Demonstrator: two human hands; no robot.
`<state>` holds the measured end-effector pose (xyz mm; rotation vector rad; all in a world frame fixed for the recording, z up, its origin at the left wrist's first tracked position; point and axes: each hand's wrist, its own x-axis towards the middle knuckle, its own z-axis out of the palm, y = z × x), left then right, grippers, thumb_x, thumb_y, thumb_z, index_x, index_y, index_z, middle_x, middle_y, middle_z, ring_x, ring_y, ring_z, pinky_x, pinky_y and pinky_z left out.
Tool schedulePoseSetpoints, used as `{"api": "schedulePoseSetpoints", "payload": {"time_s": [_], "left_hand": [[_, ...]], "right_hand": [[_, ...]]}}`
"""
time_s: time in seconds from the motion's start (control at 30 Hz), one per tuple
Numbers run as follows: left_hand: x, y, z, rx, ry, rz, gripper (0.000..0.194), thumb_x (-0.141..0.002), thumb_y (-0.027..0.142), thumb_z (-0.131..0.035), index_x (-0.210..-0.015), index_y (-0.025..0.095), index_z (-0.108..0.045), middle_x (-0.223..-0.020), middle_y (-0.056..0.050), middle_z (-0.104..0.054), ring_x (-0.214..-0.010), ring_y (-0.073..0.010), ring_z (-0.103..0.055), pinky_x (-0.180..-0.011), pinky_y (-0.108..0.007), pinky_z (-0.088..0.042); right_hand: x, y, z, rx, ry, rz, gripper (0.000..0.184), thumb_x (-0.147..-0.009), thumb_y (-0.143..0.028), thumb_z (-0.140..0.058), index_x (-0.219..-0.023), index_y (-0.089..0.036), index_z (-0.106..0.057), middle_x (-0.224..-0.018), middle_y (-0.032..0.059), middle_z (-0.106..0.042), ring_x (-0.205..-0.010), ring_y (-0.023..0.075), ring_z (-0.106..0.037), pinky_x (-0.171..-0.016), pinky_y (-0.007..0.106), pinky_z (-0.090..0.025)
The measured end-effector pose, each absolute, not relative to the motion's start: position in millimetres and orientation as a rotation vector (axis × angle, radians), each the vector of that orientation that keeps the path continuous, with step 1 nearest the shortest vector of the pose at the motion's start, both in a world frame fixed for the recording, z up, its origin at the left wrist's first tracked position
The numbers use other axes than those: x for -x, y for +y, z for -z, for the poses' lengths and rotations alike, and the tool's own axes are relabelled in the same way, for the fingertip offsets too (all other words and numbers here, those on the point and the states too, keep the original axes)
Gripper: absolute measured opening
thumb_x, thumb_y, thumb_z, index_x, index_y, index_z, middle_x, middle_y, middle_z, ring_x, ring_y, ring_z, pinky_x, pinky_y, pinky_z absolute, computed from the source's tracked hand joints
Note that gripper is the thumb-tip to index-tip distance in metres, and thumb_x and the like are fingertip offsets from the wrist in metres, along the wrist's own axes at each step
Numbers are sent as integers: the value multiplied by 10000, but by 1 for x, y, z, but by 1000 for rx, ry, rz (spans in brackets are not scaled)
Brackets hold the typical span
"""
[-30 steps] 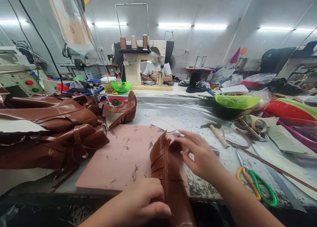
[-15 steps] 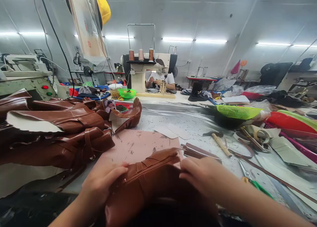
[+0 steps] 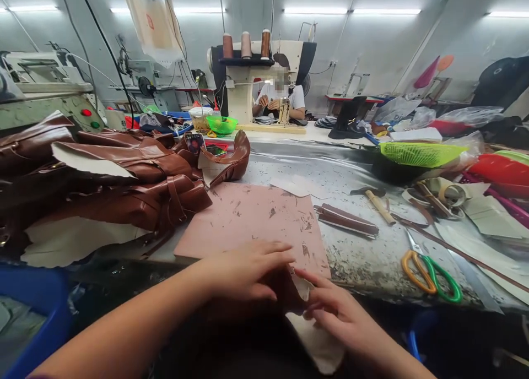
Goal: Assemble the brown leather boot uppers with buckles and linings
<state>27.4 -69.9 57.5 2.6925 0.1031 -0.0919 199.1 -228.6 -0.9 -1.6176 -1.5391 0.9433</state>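
Note:
At the bench's near edge I have a brown leather boot upper, mostly in shadow, with its pale lining turned outward at the lower right. My left hand lies over the top of the upper, fingers stretched out and thumb apart. The opening edge is pinched in my right hand, whose fingers curl around the lining. Part of the upper is hidden under both hands and in the dark below. Just beyond them lies a pink cutting board with scuffed marks.
Brown boot uppers are heaped at left, above a blue bin. To the right lie brown leather strips, a hammer, scissors and a green basket. A person sits behind a sewing machine.
The boot upper has come down toward me, off the board, and its lining now shows. My left hand moved right onto its top; my right hand dropped lower along its edge. The view tilted down.

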Motion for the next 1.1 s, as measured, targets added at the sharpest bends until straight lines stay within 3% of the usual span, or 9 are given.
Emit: {"api": "schedulePoseSetpoints", "payload": {"time_s": [0.07,0.17,0.33,0.5,0.7,0.8,0.9,1.1], "left_hand": [[-50,-72,-50,-2637,-16,190,557,-697,178,-705,-1212,157,-493,-1248,-119,-553,-1182,-240,-469,-1001,-396,-354],[-66,-69,-40,-2516,-81,286,303,-683,96,-692,-963,160,-597,-968,-42,-632,-941,-183,-564,-856,-297,-439],[-66,-53,-32,-2226,82,270,270,-648,78,-693,-853,167,-542,-851,17,-555,-822,-143,-517,-736,-231,-419],[-69,-33,-41,-2030,262,94,256,-657,160,-668,-849,178,-498,-788,42,-492,-767,-129,-469,-704,-234,-383],[-87,-24,-47,-2052,139,-6,180,-699,225,-636,-842,178,-538,-807,20,-522,-817,-144,-476,-772,-257,-374],[-95,-18,-41,-1938,57,69,152,-726,284,-607,-803,173,-537,-776,21,-531,-780,-135,-494,-752,-248,-394],[-102,-11,-38,-1897,-24,159,194,-722,344,-621,-754,166,-549,-735,24,-535,-737,-127,-502,-726,-239,-404],[-112,-1,-43,-1937,-186,234,162,-701,298,-667,-715,159,-587,-720,15,-535,-765,-135,-502,-776,-243,-394]], "right_hand": [[-196,-229,3,1674,-1464,-1082,94,-650,-175,-480,-689,-192,-563,-1106,132,-623,-949,264,-615,-702,340,-495],[-193,-228,5,1738,-1347,-1293,224,-642,-155,-522,-862,-192,-541,-753,26,-648,-587,160,-590,-490,237,-430],[-193,-210,-6,1576,-1498,-1294,90,-710,-232,-558,-771,-167,-571,-767,9,-605,-679,146,-528,-604,240,-410],[-207,-178,-28,1477,-1244,-1502,188,-664,-340,-606,-665,-160,-551,-584,-33,-517,-570,104,-472,-569,234,-390],[-223,-153,-35,1522,-1113,-1536,59,-604,-219,-560,-605,-165,-585,-540,-27,-570,-536,93,-519,-536,217,-401],[-225,-148,-32,1519,-1052,-1597,94,-563,-184,-572,-643,-164,-616,-560,-27,-597,-543,86,-532,-530,202,-395],[-225,-144,-30,1502,-1000,-1636,106,-538,-189,-591,-634,-157,-623,-544,-28,-599,-516,74,-523,-534,197,-398],[-226,-136,-27,1526,-913,-1648,107,-549,-243,-588,-595,-149,-608,-496,-14,-585,-491,87,-540,-494,196,-402]]}}
